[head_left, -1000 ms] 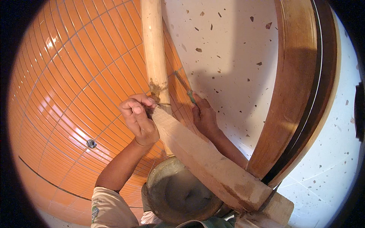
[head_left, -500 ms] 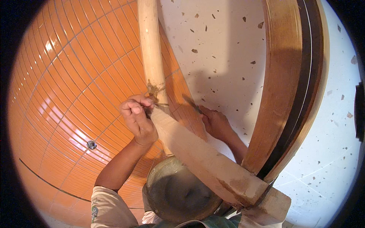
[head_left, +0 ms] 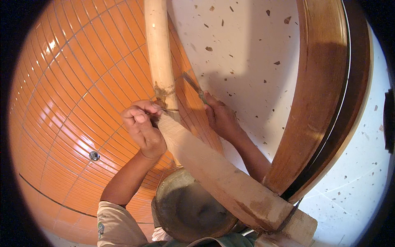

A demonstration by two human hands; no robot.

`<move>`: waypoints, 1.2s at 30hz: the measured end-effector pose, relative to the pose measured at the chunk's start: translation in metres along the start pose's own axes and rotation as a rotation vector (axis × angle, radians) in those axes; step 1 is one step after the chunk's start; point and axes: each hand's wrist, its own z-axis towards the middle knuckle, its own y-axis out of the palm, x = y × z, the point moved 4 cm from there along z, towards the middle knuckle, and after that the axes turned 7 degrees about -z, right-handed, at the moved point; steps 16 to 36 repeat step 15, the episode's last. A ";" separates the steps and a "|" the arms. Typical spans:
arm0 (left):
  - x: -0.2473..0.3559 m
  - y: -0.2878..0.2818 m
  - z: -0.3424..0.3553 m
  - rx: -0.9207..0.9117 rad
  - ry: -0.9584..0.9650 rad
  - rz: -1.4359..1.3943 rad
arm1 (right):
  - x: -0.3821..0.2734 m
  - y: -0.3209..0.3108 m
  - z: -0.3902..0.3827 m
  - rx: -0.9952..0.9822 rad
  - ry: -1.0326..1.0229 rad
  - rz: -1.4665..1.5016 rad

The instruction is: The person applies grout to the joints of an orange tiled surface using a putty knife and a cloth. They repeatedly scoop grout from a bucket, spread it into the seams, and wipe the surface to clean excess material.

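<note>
A pale, bare wooden piece slants from the lower right up to a narrow tip by my left hand. My left fingers are curled and pinched at that tip, touching it; what lies between them is hidden. Just beyond the tip stands a light wooden pole with a rough brown patch and a thin dark line across it. My right hand is closed round the handle of a hand tool with a narrow flat metal blade. Some green shows at its grip, and the blade points up-left toward the pole, apart from it.
Tall curved brown wooden boards with a dark gap rise on the right. A round dull-brown bowl-like thing sits below the wooden piece. Orange ribbed tiles with a small metal fitting lie left; white speckled floor lies right.
My right hand has moved up and slightly left with the tool, and the blade shows more fully. My left hand stays at the tip. The whole view has shifted slightly.
</note>
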 end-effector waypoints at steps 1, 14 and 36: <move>0.000 0.000 0.000 0.005 0.001 -0.001 | -0.004 -0.007 -0.006 0.014 -0.038 -0.011; -0.005 -0.005 0.003 -0.032 0.028 0.011 | 0.005 0.030 -0.018 0.335 -0.277 0.168; -0.005 -0.005 0.003 -0.026 0.016 -0.008 | 0.006 0.030 -0.019 0.340 -0.274 0.174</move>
